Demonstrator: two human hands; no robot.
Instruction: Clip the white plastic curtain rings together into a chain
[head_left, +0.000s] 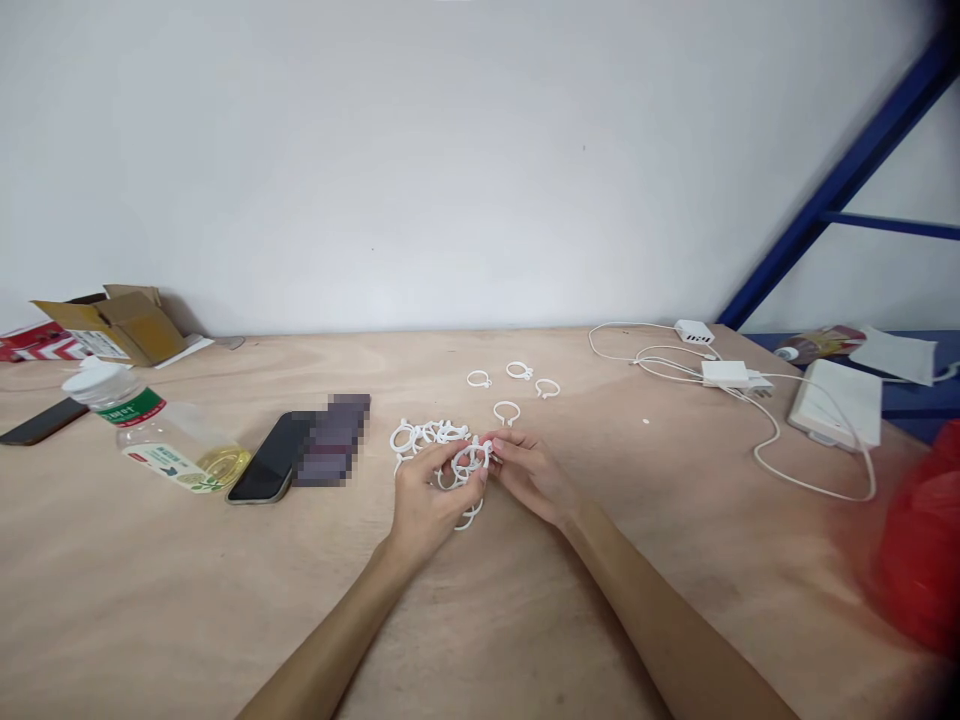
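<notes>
My left hand (429, 495) pinches a white plastic ring (471, 455) with a small clip on it, like a curtain ring. The fingers of my right hand (536, 480) are closed at the right side of that same ring, by its clip. Below and behind my left hand, a cluster of similar linked or overlapping white rings (405, 437) lies on the wooden table (465, 640), partly hidden by my fingers. Just beyond my right hand lies a single loose ring (507, 411). Three more rings (519, 371) are spread farther back.
At left stand a tilted drink bottle (161, 440), a phone (271, 458) and an opened cardboard box (139, 325). White chargers (724, 374) with looping cables and a white box (836, 405) are at right. A red plastic bag (926, 540) sits at the right edge.
</notes>
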